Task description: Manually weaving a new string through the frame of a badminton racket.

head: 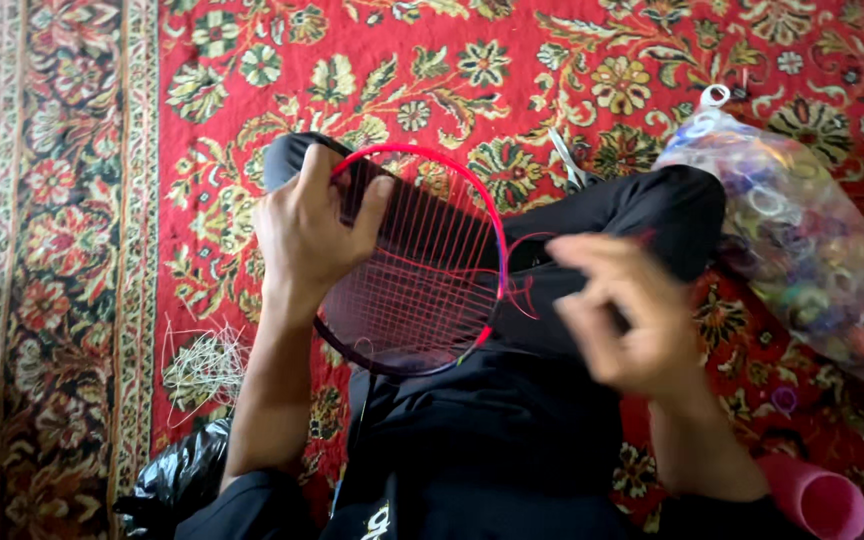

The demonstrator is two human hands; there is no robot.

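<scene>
Red racket head (422,270) upright in left hand (307,235)

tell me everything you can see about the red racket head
The racket head is an oval red frame, partly strung with thin red strings, mostly running lengthwise, with a loose string end curling off its right side. It rests tilted on the person's black-clad lap above the red floral carpet. The left hand grips its top-left rim; the blurred right hand hovers beside it.

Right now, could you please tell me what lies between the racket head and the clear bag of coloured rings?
In the head view, between the racket head and the bag lie the person's black-clad knee, the blurred right hand and scissors on the carpet.
</scene>
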